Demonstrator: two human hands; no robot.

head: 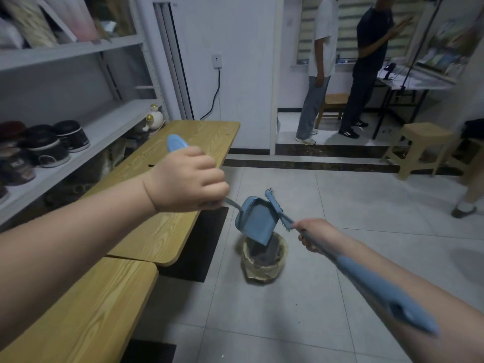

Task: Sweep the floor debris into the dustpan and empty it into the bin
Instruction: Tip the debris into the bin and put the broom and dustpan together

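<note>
Both fists grip handles: left hand [187, 179] tips the dustpan [255, 221] over the lined bin [263, 263]; right hand [315, 235] holds the broom [276, 206].

Bin [264, 260] interior blurred; dustpan handle [230, 201] partly hidden inside left hand [187, 179].

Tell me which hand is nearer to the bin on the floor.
Right. The right hand grips the broom handle just right of and above the bin. The left hand holds the dustpan handle higher up, farther left.
</note>
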